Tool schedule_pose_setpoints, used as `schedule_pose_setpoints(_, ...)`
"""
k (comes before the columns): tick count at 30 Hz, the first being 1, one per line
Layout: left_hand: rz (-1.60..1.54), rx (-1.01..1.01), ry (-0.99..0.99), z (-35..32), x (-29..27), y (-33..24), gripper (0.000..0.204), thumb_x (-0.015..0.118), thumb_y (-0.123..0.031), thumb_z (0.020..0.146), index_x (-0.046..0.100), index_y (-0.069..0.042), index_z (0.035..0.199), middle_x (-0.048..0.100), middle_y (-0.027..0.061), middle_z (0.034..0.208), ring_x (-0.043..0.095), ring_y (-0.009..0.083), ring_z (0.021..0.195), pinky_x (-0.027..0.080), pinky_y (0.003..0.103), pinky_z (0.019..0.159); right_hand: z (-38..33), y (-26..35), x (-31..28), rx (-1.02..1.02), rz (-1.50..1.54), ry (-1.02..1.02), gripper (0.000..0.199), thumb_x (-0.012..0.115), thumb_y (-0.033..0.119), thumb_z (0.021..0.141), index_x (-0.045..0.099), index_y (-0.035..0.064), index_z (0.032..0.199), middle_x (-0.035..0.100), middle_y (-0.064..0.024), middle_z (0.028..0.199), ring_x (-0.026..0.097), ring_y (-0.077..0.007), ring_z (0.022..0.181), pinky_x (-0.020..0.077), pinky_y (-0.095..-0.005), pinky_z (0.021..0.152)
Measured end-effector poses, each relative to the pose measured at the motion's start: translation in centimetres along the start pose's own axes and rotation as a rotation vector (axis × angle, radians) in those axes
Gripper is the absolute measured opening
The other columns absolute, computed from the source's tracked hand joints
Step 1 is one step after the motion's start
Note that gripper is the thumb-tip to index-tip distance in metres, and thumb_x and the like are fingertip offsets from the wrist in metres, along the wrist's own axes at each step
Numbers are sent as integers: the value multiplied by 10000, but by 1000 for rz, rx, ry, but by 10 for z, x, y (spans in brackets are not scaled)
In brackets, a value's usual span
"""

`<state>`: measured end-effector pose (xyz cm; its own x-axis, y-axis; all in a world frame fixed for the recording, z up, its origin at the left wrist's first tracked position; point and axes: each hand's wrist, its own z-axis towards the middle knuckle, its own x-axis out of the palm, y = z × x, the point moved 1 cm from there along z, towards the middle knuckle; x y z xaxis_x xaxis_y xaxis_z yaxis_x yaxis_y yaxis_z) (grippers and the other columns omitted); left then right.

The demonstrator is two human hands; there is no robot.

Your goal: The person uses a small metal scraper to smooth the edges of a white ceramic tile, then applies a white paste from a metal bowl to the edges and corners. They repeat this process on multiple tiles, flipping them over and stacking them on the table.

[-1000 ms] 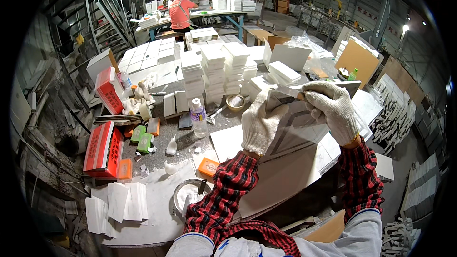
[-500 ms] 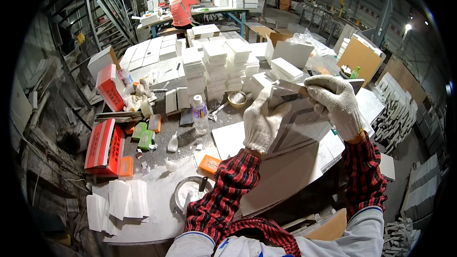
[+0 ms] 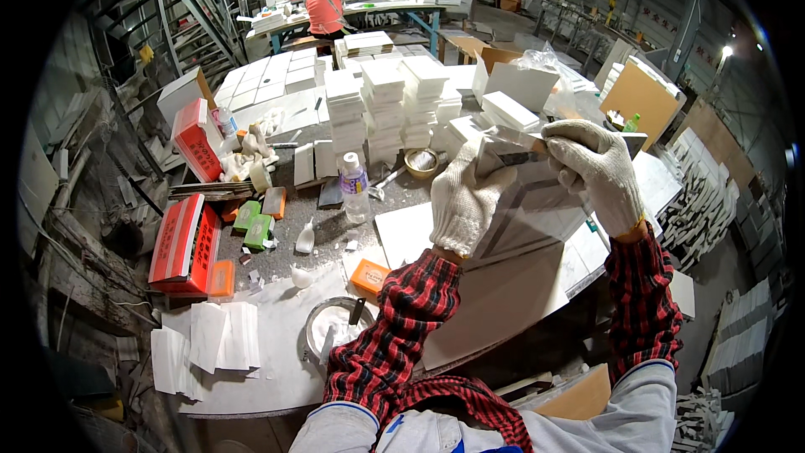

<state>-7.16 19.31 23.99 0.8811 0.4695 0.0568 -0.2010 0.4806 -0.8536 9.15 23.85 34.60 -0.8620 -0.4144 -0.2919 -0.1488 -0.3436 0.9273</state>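
My left hand (image 3: 464,205), in a knitted white glove, grips the upper left corner of a pale stone tile (image 3: 530,222) patterned with grey bands. The tile stands tilted on the table, its face blurred. At its top edge my right hand (image 3: 597,172), gloved too, has its fingers closed together. A small tan piece (image 3: 537,145) shows at those fingertips; its kind is hidden. Left of my forearm sits a bowl of white paste (image 3: 334,325) with a spatula (image 3: 358,310) in it. An orange box (image 3: 369,275) lies beside it.
Tall stacks of white tiles (image 3: 384,105) stand across the table. A clear bottle (image 3: 355,193), a small bowl (image 3: 421,163), red boxes (image 3: 172,243) and loose tiles (image 3: 225,335) lie at left. A person in a pink top (image 3: 325,10) sits at a far table.
The view has shifted slightly, moving the surroundings a little in the picture. Both hands keep nearly the same hold at the tile's top edge.
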Motion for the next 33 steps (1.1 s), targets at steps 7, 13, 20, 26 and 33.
schedule_pose_setpoints(7,-31,23,-31,3,1,9,467,780,-58,811,608,-20,1244,733,169,1021,710,191,895,549,305,797,-11,-12,-12,-6,60,-113,258,655,170,939,682,-20,1112,632,-20,782,498,-24,586,346,-168,495)
schedule_pose_setpoints(13,-171,115,-42,10,4,12,474,768,-45,803,604,-35,1247,729,167,1000,712,196,910,556,313,802,-58,-57,-29,53,105,-238,267,644,169,943,667,-24,1126,614,-30,773,474,-42,569,332,-175,490)
schedule_pose_setpoints(20,-48,191,-156,7,1,22,312,752,-65,781,686,-36,1085,751,110,894,721,160,802,565,288,749,-119,-143,18,289,57,-120,273,645,168,929,676,-36,1109,618,-23,792,518,-60,614,388,-191,535)
schedule_pose_setpoints(26,137,139,-285,3,12,32,366,810,-147,700,700,-56,1037,733,160,872,729,272,791,575,342,742,-138,-216,113,296,90,168,251,625,178,936,666,1,1109,656,-47,932,602,-131,765,482,-268,694)
schedule_pose_setpoints(33,83,204,-241,-1,3,14,310,787,-107,736,682,-51,1023,730,158,876,721,276,771,554,354,696,-125,-257,182,-225,-631,539,237,603,167,913,656,42,1107,657,-82,939,640,-223,837,514,-315,746)
